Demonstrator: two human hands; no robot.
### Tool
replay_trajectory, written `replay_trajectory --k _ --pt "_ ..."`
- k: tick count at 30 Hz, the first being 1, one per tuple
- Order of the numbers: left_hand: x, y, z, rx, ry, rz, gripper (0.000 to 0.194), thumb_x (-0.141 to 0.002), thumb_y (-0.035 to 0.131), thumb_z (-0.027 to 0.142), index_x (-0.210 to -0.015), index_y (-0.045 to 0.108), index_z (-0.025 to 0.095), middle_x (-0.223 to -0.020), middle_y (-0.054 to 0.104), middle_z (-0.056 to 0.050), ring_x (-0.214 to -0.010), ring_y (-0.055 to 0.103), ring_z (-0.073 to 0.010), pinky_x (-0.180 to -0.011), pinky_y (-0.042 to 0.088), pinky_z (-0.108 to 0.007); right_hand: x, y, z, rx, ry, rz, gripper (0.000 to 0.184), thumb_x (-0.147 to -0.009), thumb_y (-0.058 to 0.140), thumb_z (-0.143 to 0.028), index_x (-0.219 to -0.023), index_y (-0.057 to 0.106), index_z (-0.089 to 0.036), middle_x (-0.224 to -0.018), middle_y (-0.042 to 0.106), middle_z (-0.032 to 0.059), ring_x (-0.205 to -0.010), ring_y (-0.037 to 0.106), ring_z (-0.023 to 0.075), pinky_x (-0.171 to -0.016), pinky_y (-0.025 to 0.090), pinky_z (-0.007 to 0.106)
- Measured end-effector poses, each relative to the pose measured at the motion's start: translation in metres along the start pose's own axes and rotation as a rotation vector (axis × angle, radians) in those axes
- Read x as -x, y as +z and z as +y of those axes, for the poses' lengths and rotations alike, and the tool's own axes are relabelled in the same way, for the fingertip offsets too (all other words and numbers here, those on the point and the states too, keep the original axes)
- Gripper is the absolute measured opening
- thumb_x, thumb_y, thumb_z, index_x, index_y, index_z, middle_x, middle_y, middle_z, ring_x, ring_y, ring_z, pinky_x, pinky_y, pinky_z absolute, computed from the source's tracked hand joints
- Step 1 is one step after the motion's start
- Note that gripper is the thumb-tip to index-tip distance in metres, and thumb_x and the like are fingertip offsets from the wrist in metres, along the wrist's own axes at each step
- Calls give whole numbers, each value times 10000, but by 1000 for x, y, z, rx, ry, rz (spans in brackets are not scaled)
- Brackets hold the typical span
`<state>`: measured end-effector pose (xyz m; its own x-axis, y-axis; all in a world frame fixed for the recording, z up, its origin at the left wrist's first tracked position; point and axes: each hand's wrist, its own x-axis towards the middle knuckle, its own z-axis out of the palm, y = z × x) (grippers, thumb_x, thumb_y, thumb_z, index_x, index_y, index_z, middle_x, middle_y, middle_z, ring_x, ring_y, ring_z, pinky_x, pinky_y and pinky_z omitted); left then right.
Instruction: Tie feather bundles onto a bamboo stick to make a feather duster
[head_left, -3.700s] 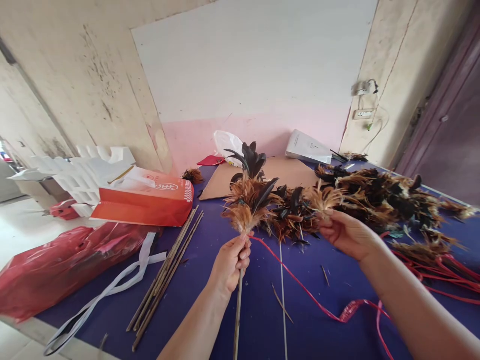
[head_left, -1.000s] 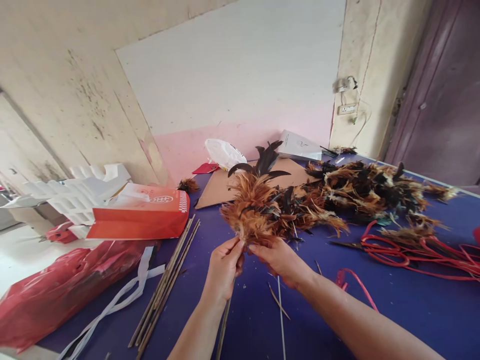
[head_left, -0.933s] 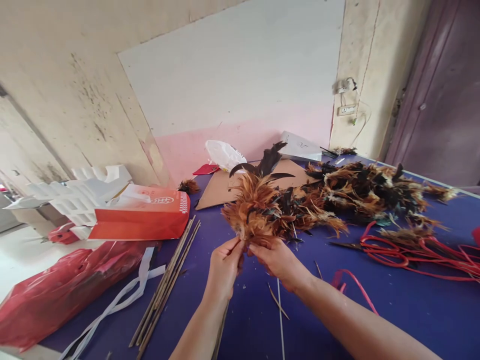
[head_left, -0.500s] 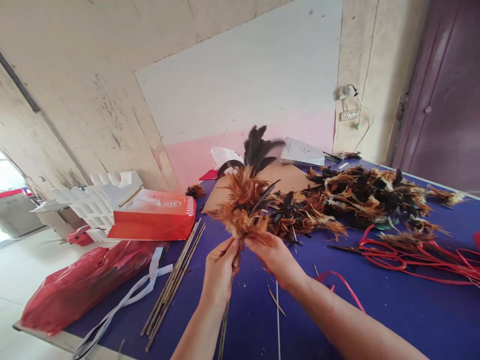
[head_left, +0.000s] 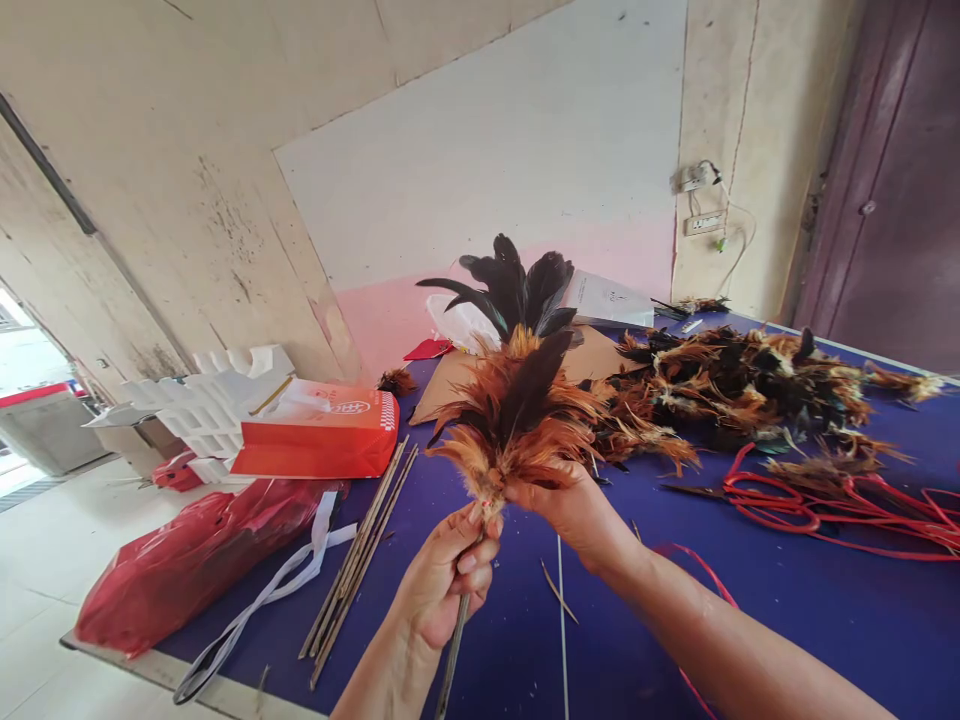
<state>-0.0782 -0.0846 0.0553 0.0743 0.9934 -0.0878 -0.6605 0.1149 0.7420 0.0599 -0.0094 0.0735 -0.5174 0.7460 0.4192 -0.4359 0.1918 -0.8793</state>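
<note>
A feather duster (head_left: 517,400) with brown and black feathers stands upright in front of me, its thin stick (head_left: 454,650) pointing down toward me. My left hand (head_left: 450,570) is closed around the stick just below the feathers. At the base of the feathers, my right hand (head_left: 566,510) is closed with thumb and fingers on the lower brown plumes. A bit of red shows at the binding between the two hands. Part of my right fingers is hidden by feathers. A red strip (head_left: 697,570) lies on the table by my right forearm.
On the blue table (head_left: 622,640) a large heap of feathers (head_left: 735,390) lies at right, with scissors (head_left: 694,491) and tangled red strips (head_left: 795,510) nearer. Several thin sticks (head_left: 360,560), an orange bag (head_left: 322,445), a red plastic bag (head_left: 202,560) and white straps (head_left: 262,600) lie left.
The feathers have fanned out wider and the black plumes at the top have spread. My left hand sits lower and now grips the stick plainly below the binding. The view has shifted slightly.
</note>
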Motion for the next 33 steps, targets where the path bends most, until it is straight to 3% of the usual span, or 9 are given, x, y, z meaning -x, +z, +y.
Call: replay_trajectory --k 6,10,12,15,18,21,26,29,33 --pt "9 1 1 217 -164 -34 110 -754 573 98 -646 568 75 -557 483 13 -350 296 36 -275 203 -29 3 -2 -5 117 -39 -86 208 -720 628 -362 -843 686 -204 -769 645 23 -787 580 185 -758 455 304" --pt "15 1 -1 392 -310 -120 131 -745 588 105 -624 555 68 -438 400 45 -313 320 36 -279 234 -3 6 0 -5 8 -38 -140 159 -734 619 -339 -799 687 -211 -735 636 21 -717 577 171 -713 459 294" --pt "16 2 -3 472 -295 -125 43 -724 601 79 -736 576 47 -477 442 38 -327 358 36 -275 229 -1 6 2 -4 -36 -53 -131 130 -724 632 -311 -791 681 -210 -718 628 11 -725 568 164 -728 448 289" --pt "17 3 -7 500 -227 -121 117 -710 601 52 -822 569 44 -550 491 29 -348 375 39 -273 214 -14 5 3 1 -59 -20 -76 121 -693 664 -298 -739 659 -186 -712 607 -4 -718 543 138 -728 429 259" --pt "14 4 -6 403 -175 -109 119 -693 629 74 -794 577 41 -559 486 27 -349 343 42 -276 192 -35 6 2 8 -80 91 -24 204 -675 677 -345 -758 627 -165 -619 536 -33 -549 451 75 -560 394 196" --pt "10 2 -2 226 -99 -41 124 -665 667 113 -742 592 52 -573 502 19 -347 288 43 -284 173 -57 8 -1 13 -26 269 -49 295 -712 613 -448 -735 589 -155 -484 361 -78 -413 242 44 -371 208 171" --pt "4 -3 1 -247 137 219 196 -672 678 262 -638 562 108 -539 532 22 -341 248 20 -310 147 -106 14 -2 14 146 468 -130 306 -738 562 -438 -690 602 -138 -456 280 -84 -393 177 47 -363 131 199" --pt "-1 -5 -4 -484 285 370 261 -678 654 358 -625 543 128 -463 481 44 -343 268 -9 -336 155 -138 19 8 15 324 327 -97 254 -761 523 -340 -626 599 -139 -459 310 -64 -428 229 59 -401 178 205" --pt "-7 -2 -13 -613 393 425 269 -678 629 402 -658 539 150 -415 404 75 -350 281 -37 -360 180 -164 29 20 11 514 64 -84 294 -805 459 -294 -562 527 -143 -507 346 -44 -501 285 73 -461 232 207"
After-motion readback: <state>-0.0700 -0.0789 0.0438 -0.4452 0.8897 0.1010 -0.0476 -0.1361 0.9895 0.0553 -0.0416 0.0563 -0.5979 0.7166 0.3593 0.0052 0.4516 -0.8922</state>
